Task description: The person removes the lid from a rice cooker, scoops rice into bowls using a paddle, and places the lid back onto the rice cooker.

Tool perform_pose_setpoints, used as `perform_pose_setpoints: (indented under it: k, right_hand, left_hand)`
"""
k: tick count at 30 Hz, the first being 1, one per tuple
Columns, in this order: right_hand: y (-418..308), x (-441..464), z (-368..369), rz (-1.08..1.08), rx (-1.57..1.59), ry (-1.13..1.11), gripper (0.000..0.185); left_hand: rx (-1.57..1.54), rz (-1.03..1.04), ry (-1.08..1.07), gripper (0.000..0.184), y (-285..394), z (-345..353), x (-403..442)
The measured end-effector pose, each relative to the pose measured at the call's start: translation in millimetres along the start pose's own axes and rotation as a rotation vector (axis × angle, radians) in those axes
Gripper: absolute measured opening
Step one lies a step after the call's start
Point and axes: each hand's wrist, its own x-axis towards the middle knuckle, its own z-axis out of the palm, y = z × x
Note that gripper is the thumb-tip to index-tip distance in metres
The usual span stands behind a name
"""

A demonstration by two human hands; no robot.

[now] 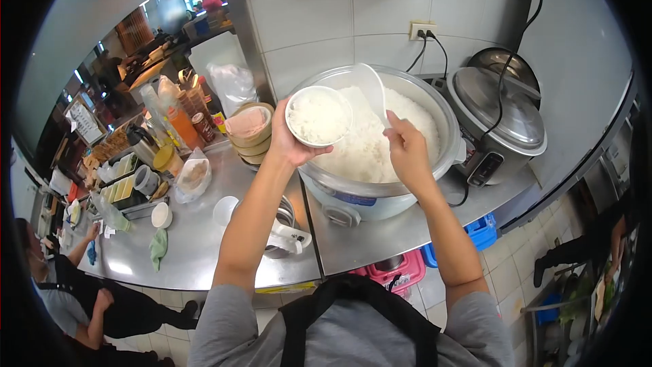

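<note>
A white bowl filled with rice rests in my left hand, with the fingers curled around its side and underneath. My right hand is closed on the handle of a white rice paddle, whose blade points up and to the left. Both hands are over a large round cooker, open and holding a lot of white rice. The bowl is above the left part of the cooker, and the paddle blade is just to the right of the bowl.
A second cooker with a closed metal lid stands at right. Left on the steel counter are stacked round containers, bottles, a green cloth and a small bowl. Other people stand at far left and far right.
</note>
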Motion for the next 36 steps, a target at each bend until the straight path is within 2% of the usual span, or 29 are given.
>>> perform_pose_setpoints:
  k: [2,4,6,7,11,13,14,17,18,20,21,24,25,26,28,29,30,32,33,34,35,36]
  right_hand:
    - [5,-8,20,0.305,0.171,-0.035,0.029]
    - [-10,-11,27,0.294,0.227,-0.08,0.032]
    - [-43,-12,27,-0.068,-0.207,-0.064,0.039]
    - [-50,-16,30,-0.148,-0.273,-0.115,0.045]
    - [-59,-28,31,-0.203,-0.344,-0.174,0.042]
    - [-51,-33,32,0.051,-0.029,-0.135,0.041]
    - [-52,-41,40,0.044,-0.016,-0.149,0.041]
    - [-74,-73,77,-0.029,0.108,-0.15,0.041]
    - [-85,-76,89,-0.03,0.124,-0.165,0.041]
    - [-102,-85,109,-0.108,0.101,-0.19,0.042]
    - [-109,-87,115,-0.039,0.215,-0.251,0.04]
    - [-96,-84,116,-0.069,0.242,-0.328,0.042]
    - [-101,-81,112,-0.032,0.214,-0.284,0.037]
    - [-104,-84,116,-0.002,0.257,-0.274,0.037]
    - [-117,-99,132,-0.221,0.236,-0.315,0.039]
    - [-122,-100,131,-0.225,0.252,-0.33,0.039]
    - [-129,-97,128,-0.189,0.172,-0.403,0.04]
    - [-133,-83,123,-0.178,0.109,-0.492,0.041]
    - [-124,-71,117,-0.205,0.175,-0.436,0.046]
    - [-114,-59,112,-0.23,0.244,-0.384,0.052]
    - [-102,-52,113,-0.339,0.165,-0.309,0.052]
    - [-93,-48,116,-0.443,0.09,-0.229,0.053]
  left_hand:
    - [-0.001,0.012,-0.037,0.053,3,-10,1]
    - [-0.002,0.012,-0.079,0.053,5,-13,0]
    - [0.012,0.05,0.036,0.053,5,-14,-5]
    - [0.013,0.047,0.043,0.053,5,-13,-9]
    - [0.011,0.181,0.101,0.054,4,-14,-29]
    - [-0.04,0.279,0.091,0.054,4,-15,-51]
    - [-0.039,0.293,0.105,0.054,3,-19,-56]
    - [-0.184,0.863,0.268,0.051,-9,-15,-64]
    - [-0.178,0.876,0.286,0.051,-14,-16,-68]
    - [0.041,1.136,0.431,0.051,-22,-28,-77]
    - [0.026,1.182,0.468,0.051,-25,-43,-79]
    - [0.01,1.341,0.457,0.05,-22,-50,-100]
    - [0.01,1.379,0.518,0.05,-21,-49,-106]
    - [0.012,1.401,0.539,0.05,-23,-56,-109]
    - [0.106,1.388,0.733,0.052,-24,-70,-114]
    - [0.287,1.432,0.954,0.055,-24,-69,-116]
    - [0.291,1.445,0.972,0.055,-20,-73,-122]
    - [-0.12,1.288,0.627,0.059,-8,-78,-139]
    - [-0.118,1.316,0.646,0.059,-4,-78,-154]
    - [-0.102,1.062,0.645,0.059,2,-68,-173]
    - [-0.089,0.806,0.641,0.06,4,-64,-189]
    - [-0.091,0.83,0.669,0.06,5,-70,-199]
